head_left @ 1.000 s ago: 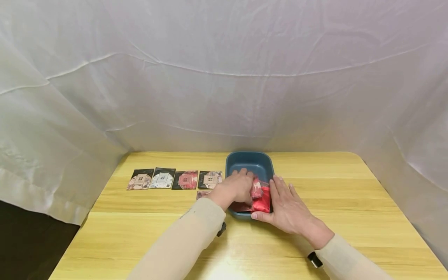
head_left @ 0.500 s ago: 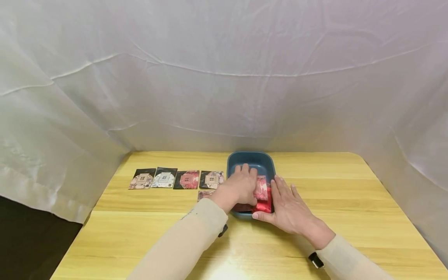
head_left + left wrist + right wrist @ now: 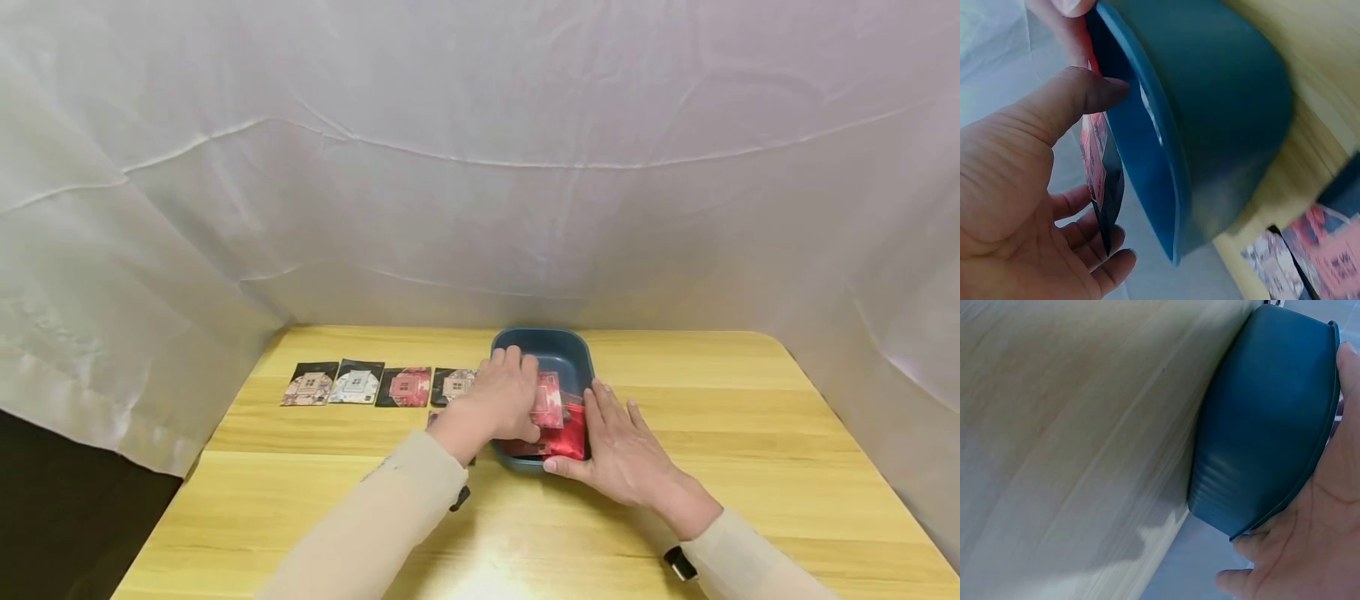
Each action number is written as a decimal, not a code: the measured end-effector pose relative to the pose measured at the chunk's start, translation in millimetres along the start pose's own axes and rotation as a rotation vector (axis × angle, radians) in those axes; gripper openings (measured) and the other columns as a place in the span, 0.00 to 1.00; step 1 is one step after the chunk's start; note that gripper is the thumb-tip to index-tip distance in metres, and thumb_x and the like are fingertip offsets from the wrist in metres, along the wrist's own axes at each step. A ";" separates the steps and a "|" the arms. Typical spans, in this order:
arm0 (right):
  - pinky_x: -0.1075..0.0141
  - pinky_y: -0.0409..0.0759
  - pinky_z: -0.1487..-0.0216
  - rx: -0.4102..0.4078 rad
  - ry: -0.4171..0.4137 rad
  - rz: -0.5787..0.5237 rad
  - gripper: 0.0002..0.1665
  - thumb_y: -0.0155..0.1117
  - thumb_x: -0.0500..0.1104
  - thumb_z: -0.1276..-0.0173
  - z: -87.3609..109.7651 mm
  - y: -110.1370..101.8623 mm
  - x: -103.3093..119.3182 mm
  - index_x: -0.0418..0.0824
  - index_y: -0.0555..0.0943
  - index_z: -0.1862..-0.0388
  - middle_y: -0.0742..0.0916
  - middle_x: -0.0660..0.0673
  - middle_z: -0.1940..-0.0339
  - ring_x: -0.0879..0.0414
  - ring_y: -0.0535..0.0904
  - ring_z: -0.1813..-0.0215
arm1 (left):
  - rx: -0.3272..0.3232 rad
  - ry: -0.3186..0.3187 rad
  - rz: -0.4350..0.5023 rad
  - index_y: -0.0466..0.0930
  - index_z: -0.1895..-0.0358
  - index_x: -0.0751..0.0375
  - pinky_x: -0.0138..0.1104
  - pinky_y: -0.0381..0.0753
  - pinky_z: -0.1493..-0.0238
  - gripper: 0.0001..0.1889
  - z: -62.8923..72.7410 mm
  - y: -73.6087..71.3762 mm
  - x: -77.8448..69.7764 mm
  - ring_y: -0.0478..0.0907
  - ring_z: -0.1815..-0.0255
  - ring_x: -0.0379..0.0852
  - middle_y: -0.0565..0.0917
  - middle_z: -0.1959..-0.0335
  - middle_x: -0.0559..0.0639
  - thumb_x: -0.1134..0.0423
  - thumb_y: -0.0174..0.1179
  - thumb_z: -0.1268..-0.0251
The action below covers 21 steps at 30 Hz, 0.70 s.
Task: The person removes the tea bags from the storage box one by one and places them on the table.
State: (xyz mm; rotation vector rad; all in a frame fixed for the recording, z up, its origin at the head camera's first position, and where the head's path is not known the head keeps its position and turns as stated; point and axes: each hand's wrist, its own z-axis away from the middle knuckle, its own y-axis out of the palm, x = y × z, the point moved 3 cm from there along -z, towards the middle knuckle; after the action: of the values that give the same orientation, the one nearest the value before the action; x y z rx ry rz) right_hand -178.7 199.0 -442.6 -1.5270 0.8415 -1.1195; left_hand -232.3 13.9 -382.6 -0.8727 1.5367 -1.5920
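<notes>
Near the bench's far edge (image 3: 675, 340), the left hand (image 3: 501, 398) pinches a sachet (image 3: 1104, 169), seemingly mid-transfer; the straight-fingered right hand (image 3: 630, 454) should steady the tub (image 3: 540, 340) next.

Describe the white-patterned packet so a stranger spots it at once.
On the wooden table, left of the blue bin, runs a back row of four. Second from its left end lies the white-patterned packet, between a peach-patterned packet and a red-patterned packet; its pattern alone looks white.
</notes>
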 end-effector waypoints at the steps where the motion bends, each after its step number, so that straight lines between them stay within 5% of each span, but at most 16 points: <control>1: 0.30 0.53 0.20 0.000 0.000 0.000 0.79 0.48 0.89 0.39 -0.2 0.3 0.1 0.24 0.53 0.17 0.57 0.26 0.15 0.30 0.53 0.15 | 0.005 -0.005 0.011 0.66 0.32 0.60 0.42 0.73 0.40 0.50 2.6 -0.8 3.5 0.64 0.44 0.50 0.70 0.43 0.53 0.40 0.81 0.53; 10: 0.30 0.52 0.19 -0.006 0.003 0.000 0.79 0.50 0.89 0.39 -0.6 0.0 -1.2 0.24 0.53 0.17 0.56 0.26 0.14 0.31 0.52 0.14 | 0.011 -0.041 0.104 0.66 0.34 0.62 0.45 0.73 0.37 0.47 31.2 -14.2 42.8 0.65 0.45 0.51 0.70 0.45 0.54 0.44 0.82 0.53; 21: 0.30 0.52 0.19 -0.015 -0.002 0.008 0.79 0.52 0.88 0.39 -0.7 -2.2 -2.4 0.24 0.53 0.17 0.56 0.25 0.15 0.30 0.52 0.15 | 0.009 -0.112 0.207 0.68 0.36 0.68 0.44 0.75 0.44 0.45 74.3 -28.3 107.6 0.66 0.51 0.51 0.70 0.52 0.54 0.52 0.83 0.54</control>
State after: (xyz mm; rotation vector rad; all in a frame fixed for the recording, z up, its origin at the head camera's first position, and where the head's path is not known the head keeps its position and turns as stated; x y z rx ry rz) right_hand -180.2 201.4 -440.9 -1.5354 0.8557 -1.1079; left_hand -222.0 -116.2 -353.2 -0.7581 1.4880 -1.3785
